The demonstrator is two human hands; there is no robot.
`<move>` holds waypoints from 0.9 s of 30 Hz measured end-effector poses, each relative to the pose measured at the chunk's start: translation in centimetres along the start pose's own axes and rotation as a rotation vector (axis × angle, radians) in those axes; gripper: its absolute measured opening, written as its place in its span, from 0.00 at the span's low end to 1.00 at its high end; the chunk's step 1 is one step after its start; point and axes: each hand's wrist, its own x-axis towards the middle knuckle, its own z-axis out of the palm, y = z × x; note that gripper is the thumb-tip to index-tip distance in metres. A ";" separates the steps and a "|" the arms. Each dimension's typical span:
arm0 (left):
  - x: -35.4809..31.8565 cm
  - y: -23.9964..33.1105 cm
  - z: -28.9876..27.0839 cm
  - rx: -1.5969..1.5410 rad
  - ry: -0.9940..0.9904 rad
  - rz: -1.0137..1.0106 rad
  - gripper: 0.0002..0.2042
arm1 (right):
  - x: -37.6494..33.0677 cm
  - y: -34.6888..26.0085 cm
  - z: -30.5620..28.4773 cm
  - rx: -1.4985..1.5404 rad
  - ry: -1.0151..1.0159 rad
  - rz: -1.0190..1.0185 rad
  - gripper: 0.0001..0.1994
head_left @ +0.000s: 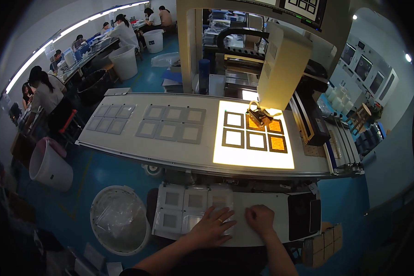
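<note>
Your left hand (pixel 211 227) lies open on the sheet (pixel 172 199); your right hand (pixel 261 218) is closed. Of 6 lit frames (pixel 256 141), 3 show amber and 3 seem left.

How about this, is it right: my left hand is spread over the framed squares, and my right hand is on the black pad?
Not quite: the head view shows your right hand over the pale board, left of the black pad; your left hand is spread over the framed squares.
</note>
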 end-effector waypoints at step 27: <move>-0.5 0.7 0.2 -0.072 -0.003 -0.016 0.10 | 0.2 -0.7 0.2 -0.021 0.010 -0.016 0.14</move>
